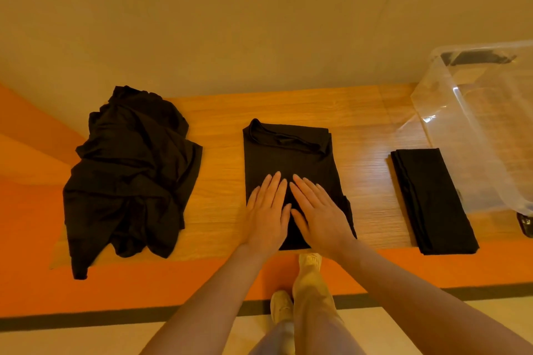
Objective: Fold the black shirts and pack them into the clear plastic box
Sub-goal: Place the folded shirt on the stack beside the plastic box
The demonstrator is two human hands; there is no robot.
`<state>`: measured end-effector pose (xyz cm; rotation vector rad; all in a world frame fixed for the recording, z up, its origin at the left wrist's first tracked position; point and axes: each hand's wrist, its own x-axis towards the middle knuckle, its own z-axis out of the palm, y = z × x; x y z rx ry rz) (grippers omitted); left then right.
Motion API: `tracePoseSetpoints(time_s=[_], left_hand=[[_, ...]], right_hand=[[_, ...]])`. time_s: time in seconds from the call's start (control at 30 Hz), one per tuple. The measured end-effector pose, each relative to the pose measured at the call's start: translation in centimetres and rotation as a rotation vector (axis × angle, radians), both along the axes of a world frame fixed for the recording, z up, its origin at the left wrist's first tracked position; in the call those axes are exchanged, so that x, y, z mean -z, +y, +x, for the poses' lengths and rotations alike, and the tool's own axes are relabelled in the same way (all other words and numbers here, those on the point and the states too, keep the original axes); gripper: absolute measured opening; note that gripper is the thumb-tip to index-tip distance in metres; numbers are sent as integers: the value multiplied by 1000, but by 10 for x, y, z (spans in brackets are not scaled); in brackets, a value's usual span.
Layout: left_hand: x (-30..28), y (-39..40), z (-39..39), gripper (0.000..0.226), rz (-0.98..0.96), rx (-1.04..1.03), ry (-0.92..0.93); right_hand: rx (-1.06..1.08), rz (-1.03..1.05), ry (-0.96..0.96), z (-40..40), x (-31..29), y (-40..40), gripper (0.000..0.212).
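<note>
Meanwhile, left hand point(266, 212) and right hand point(318, 210) press flat, fingers straight, on a part-folded black shirt point(288, 152) at the wooden table point(366, 129) centre. A crumpled shirt pile point(129, 170) lies left; a folded shirt point(432, 200) sits right, beside the clear plastic box point(478, 124)

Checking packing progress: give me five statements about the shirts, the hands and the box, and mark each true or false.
1. Both hands, left hand and right hand, lie flat on the middle shirt. True.
2. The clear plastic box stands at the table's left end. False: it stands at the right end.
3. A crumpled pile of shirts lies left of the middle shirt. True.
4. The folded shirt already lies inside the box. False: it lies on the wooden table, beside the box.
5. The right hand pinches the collar. False: its fingers lie straight, well short of the collar.
</note>
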<state>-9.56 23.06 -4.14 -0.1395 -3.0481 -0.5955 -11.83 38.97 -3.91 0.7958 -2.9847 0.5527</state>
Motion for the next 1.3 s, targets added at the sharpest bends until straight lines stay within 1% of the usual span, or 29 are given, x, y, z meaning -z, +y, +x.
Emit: tracePoseSetpoints(time_s=[0.07, 0.2, 0.3, 0.37, 0.43, 0.53, 0.6, 0.7, 0.77, 0.83, 0.97, 1.03, 1.1, 1.17, 1.3], left_hand=[[10, -7, 5, 58, -82, 4, -56], [12, -28, 16, 67, -160, -13, -72], [10, -37, 23, 70, -201, -25, -88], [5, -39, 21, 69, -192, -23, -64], [-1, -37, 6, 63, -130, -19, -16], [-8, -28, -38, 51, -32, -16, 28], [-10, -21, -66, 47, -42, 19, 35], [-7, -18, -92, 40, -90, 59, 61], [-4, -22, -103, 43, -109, 60, 87], [-4, -26, -111, 51, -109, 67, 87], [-7, -38, -129, 71, -149, 105, -9], [-9, -41, -143, 76, -179, 104, -68], [-10, -42, -157, 76, -195, 49, -127], [-10, -37, -167, 73, -223, 3, -133], [-1, -15, -167, 62, -190, 51, -44]], right_hand=[[18, 80, -25, 0, 9, 10, 60], [123, 132, -66, -1, 10, 42, 68], [164, 150, -103, 4, 10, 55, 69], [151, 163, -88, 2, 6, 55, 66], [115, 111, -71, -10, -4, 45, 61], [2, 20, -94, -40, -13, 18, 58], [-60, 23, -83, -59, -13, 3, 57], [-65, 30, -69, -85, -10, -4, 54], [-34, 33, -52, -100, -8, -2, 53], [-9, 45, -24, -113, -8, 2, 54], [28, 118, 23, -138, -4, 8, 55], [82, 162, 22, -150, -1, 8, 58], [149, 161, 4, -160, 0, 7, 61], [177, 149, -7, -167, 0, 2, 62], [29, 129, -26, -161, 4, -16, 56]])
